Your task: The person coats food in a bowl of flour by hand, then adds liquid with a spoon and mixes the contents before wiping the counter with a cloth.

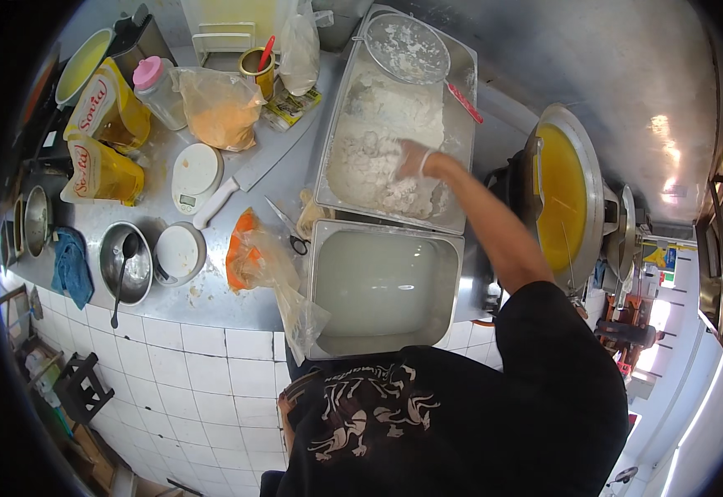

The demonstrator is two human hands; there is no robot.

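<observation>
My right hand [412, 160], in a thin clear glove, reaches into a metal tray [472, 143] of white flour-like powder [392, 112]. Its fingers are blurred and partly hidden at pale, coated lumps [370, 152], so I cannot tell whether they grip any. At the tray's far end rests a round mesh strainer [407, 48] with white clumps and a red handle. Nearer my body, a second metal tray [457, 292] holds cloudy liquid [374, 279]. My left hand is out of view; only a strip of skin shows beside my shirt.
A large pan of yellow oil [563, 192] stands right of the trays. To the left lie a knife [218, 202], scissors [299, 243], kitchen scales [196, 174], a plastic bag of orange powder [221, 115], oil pouches [103, 171] and a metal bowl [109, 267] with a black spoon.
</observation>
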